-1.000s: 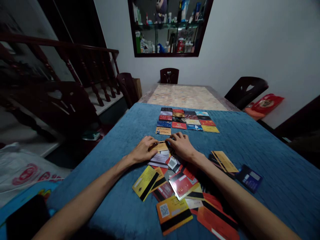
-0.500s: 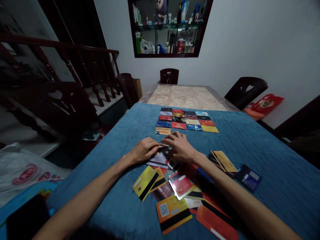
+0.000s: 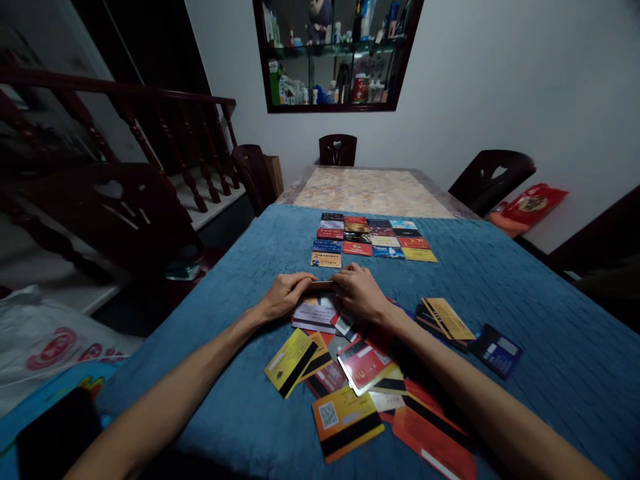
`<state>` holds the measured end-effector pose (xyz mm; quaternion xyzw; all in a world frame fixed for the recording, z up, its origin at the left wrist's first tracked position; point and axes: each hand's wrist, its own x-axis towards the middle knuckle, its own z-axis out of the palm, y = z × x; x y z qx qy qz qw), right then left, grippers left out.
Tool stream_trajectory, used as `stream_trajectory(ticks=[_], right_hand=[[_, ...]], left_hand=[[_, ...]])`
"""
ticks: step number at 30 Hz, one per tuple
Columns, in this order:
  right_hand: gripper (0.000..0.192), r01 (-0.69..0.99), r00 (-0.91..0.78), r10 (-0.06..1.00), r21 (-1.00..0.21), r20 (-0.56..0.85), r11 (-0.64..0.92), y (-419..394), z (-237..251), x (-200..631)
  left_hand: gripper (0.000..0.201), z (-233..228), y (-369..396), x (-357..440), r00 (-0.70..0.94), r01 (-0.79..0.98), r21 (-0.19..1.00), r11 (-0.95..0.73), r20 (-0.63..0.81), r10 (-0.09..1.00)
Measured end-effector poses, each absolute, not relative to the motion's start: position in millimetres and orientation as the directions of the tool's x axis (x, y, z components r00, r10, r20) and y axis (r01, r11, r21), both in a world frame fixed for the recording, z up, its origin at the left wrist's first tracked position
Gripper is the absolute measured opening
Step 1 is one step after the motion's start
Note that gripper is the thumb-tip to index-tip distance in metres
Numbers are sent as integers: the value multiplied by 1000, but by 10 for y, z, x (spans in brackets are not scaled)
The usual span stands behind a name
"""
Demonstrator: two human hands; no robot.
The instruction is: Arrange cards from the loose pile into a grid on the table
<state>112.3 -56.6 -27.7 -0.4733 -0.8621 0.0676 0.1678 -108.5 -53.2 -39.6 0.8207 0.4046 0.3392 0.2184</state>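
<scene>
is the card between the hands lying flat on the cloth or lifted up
Lifted. The card is pinched at its ends by the left hand and right hand, edge-on above the loose cards beneath.

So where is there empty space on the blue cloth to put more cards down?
The blue cloth is bare right of the neat card grid, and also left of it. A thin bare strip runs between the grid and the two hands, left hand and right hand. It is crowded below the hands, where the loose card pile overlaps.
</scene>
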Motion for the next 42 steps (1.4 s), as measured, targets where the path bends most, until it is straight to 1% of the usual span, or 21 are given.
stream_trajectory(ticks=[7, 13, 18, 21, 24, 27, 31, 34, 37, 40, 42], right_hand=[[21, 764, -430, 866, -406, 256, 500, -473, -442, 1162], [18, 772, -400, 880, -423, 257, 475, -426, -532, 1173], [15, 793, -387, 885, -396, 258, 462, -459, -516, 1157], [13, 785, -386, 881, -406, 272, 469, -472, -510, 1150], [12, 754, -371, 879, -456, 299, 473, -458, -515, 1158], [11, 708, -324, 884, -534, 336, 462, -434, -513, 1175], [11, 609, -258, 878, -637, 404, 472, -424, -486, 1173], [13, 522, -244, 850, -675, 468, 521, -437, -458, 1146], [14, 500, -245, 805, -641, 540, 582, -468, -418, 1121], [17, 559, -278, 752, -535, 598, 633, -511, -362, 1119], [22, 610, -321, 720, -447, 615, 654, -541, -324, 1128]], left_hand=[[36, -391, -492, -1092, 386, 514, 676, -528, 368, 846], [33, -415, -479, -1100, 376, 533, 661, -527, 373, 848], [33, -402, -494, -1090, 381, 526, 654, -544, 390, 838], [32, -395, -503, -1086, 391, 510, 656, -556, 399, 830], [31, -397, -501, -1091, 396, 504, 658, -559, 399, 827], [30, -399, -497, -1096, 393, 496, 660, -564, 408, 824], [28, -397, -511, -1084, 408, 482, 661, -575, 412, 815], [24, -403, -524, -1068, 430, 475, 644, -599, 424, 797], [21, -421, -525, -1062, 465, 481, 602, -637, 441, 768], [20, -432, -528, -1065, 473, 483, 580, -656, 458, 753], [19, -425, -544, -1064, 431, 480, 587, -652, 490, 758]])
